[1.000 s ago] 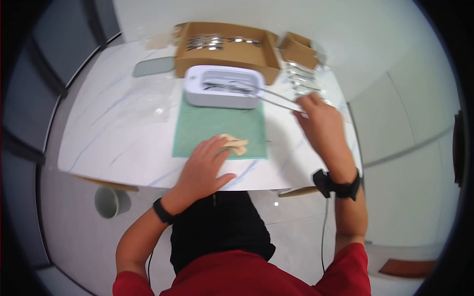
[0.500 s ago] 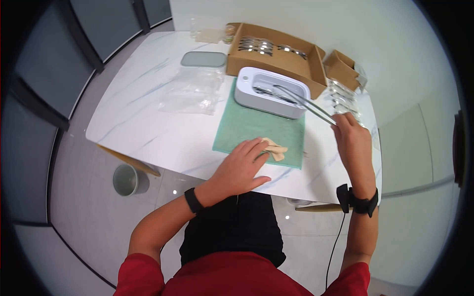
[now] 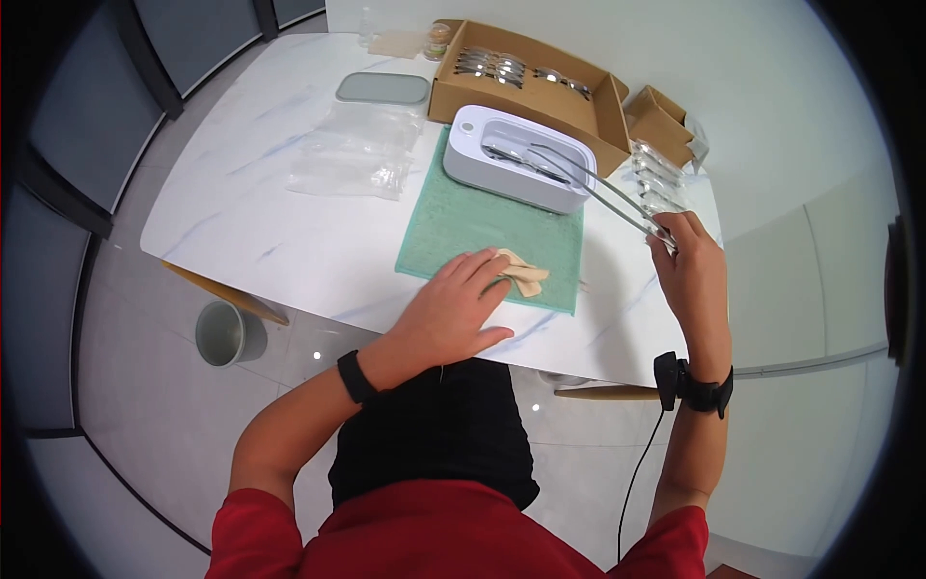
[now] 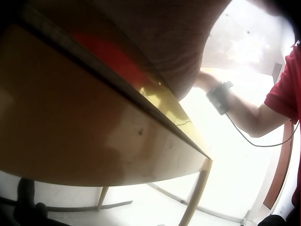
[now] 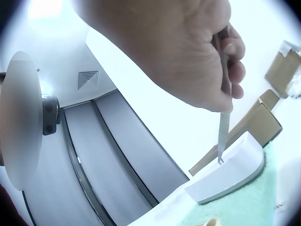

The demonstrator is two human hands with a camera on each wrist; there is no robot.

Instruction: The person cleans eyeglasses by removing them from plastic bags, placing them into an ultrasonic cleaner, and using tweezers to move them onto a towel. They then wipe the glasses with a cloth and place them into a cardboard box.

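My right hand grips long metal tweezers at their rear end. The tweezers slant leftward over the rim of a white ultrasonic cleaner, their tips inside its basin. Dark-framed glasses lie in that basin, beside the tips. In the right wrist view the fingers curl round the tweezers, above the cleaner. Relaxed fingers of my left hand rest on a crumpled beige cloth at the front of a green towel. The left wrist view shows mostly the table's underside.
A cardboard box with several glasses stands behind the cleaner. Right of it are a small carton and glasses in clear wrapping. Plastic bags and a grey lid lie left. A bin stands on the floor.
The head view has shifted and turned. The two arms of the tweezers have come closer together over the basin. The left hand stays at the beige cloth.
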